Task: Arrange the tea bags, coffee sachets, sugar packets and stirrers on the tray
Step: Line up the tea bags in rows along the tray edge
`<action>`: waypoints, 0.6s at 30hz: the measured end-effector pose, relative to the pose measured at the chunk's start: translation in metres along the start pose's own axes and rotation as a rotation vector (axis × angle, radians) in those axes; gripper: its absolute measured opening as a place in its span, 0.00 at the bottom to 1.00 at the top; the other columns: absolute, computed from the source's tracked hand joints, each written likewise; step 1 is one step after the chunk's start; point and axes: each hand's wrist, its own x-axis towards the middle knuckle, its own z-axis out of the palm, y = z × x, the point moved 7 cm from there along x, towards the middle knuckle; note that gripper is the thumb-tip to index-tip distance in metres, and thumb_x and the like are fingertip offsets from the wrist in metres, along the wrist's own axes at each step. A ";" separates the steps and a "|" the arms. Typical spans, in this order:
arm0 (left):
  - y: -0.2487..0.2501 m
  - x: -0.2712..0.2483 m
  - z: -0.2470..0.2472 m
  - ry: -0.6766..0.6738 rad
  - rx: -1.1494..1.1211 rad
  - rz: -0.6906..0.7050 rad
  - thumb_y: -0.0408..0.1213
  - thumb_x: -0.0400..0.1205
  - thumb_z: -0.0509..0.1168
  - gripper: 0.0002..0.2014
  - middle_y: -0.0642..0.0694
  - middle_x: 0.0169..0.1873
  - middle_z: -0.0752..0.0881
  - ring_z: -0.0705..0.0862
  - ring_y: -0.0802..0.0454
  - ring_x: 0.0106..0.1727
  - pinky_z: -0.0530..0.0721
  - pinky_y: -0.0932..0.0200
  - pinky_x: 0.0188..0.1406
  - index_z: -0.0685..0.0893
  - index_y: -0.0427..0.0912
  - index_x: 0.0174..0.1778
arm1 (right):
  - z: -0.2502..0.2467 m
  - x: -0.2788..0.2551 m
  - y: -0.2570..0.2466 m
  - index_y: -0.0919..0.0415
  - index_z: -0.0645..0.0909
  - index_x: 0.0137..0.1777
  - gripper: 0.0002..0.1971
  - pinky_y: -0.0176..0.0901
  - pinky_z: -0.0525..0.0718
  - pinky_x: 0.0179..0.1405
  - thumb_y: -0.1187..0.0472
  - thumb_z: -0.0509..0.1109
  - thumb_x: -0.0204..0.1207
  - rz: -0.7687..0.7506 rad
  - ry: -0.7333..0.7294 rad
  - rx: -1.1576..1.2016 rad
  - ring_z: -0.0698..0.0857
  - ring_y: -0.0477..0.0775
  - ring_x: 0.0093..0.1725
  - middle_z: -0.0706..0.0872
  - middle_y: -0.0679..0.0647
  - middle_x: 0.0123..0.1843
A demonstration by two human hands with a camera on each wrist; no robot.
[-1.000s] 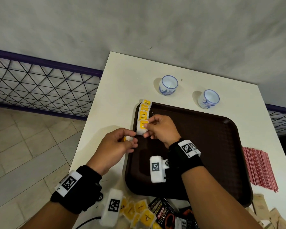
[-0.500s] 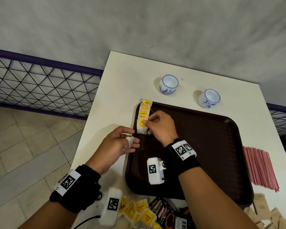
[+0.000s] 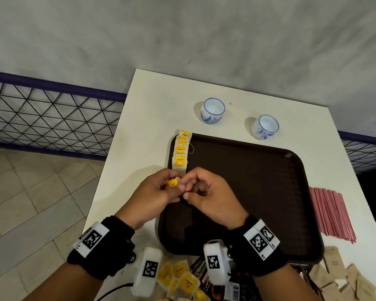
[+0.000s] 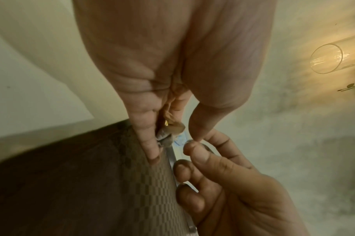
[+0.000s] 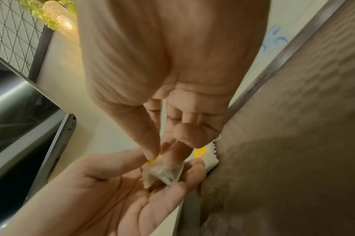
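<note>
Fingers (image 5: pixel 152 143) of the right hand (image 3: pixel 213 198) are curled, thumb and forefinger pinching the upper edge of a tea bag (image 5: pixel 164 172). The left hand (image 3: pixel 152 196) cups the same tea bag (image 3: pixel 173 183) from below, its fingers curled round it. Both hands meet at the centre of the head frame, over the left rim of the brown tray (image 3: pixel 258 192), just below the near end of the tea bag row (image 3: pixel 181 151).

Change: half a second ago the right hand was at the near end of the row, setting a bag in place, while the left hand held the next bag apart from it. The right hand has now drawn back to the left hand to take that bag. Judgement: the previous bag is placed, and the held bag is the next unit for the row.

Count:
- Tea bags in the row: about five, overlapping along the upper left tray edge; exact number uncertain.
- Tea bag in hand: one.
- Loose tea bags (image 3: pixel 178 276), bottom centre: at least five, partly hidden.
- Coffee sachets (image 3: pixel 206 281), bottom centre: dark packets, number cannot be told.
- Sugar packets (image 3: pixel 343 281), lower right: several brown ones, cropped.
- Stirrers (image 3: pixel 332 213): one red bundle, right of the tray, too many to count.
- Cups (image 3: pixel 212 110): two, above the tray.

Only tea bags are on the tray.
</note>
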 end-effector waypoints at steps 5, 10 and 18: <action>-0.001 -0.001 0.016 -0.056 -0.033 -0.013 0.37 0.87 0.67 0.10 0.47 0.57 0.93 0.90 0.52 0.62 0.88 0.58 0.57 0.89 0.50 0.62 | 0.006 -0.005 0.006 0.51 0.84 0.60 0.21 0.73 0.87 0.49 0.72 0.75 0.70 0.042 0.031 0.106 0.87 0.71 0.43 0.86 0.64 0.47; 0.002 -0.003 0.025 -0.108 -0.060 -0.018 0.44 0.88 0.63 0.14 0.47 0.59 0.92 0.89 0.50 0.64 0.87 0.52 0.66 0.89 0.48 0.64 | 0.002 -0.007 0.003 0.53 0.88 0.48 0.15 0.31 0.82 0.36 0.75 0.71 0.76 0.048 0.038 0.076 0.88 0.47 0.38 0.90 0.51 0.38; 0.000 0.004 0.011 -0.050 -0.215 -0.031 0.26 0.88 0.56 0.19 0.38 0.60 0.90 0.90 0.43 0.59 0.89 0.52 0.53 0.86 0.42 0.69 | -0.012 -0.005 0.013 0.59 0.87 0.52 0.08 0.40 0.80 0.27 0.72 0.72 0.79 0.111 0.112 0.120 0.87 0.53 0.34 0.87 0.59 0.41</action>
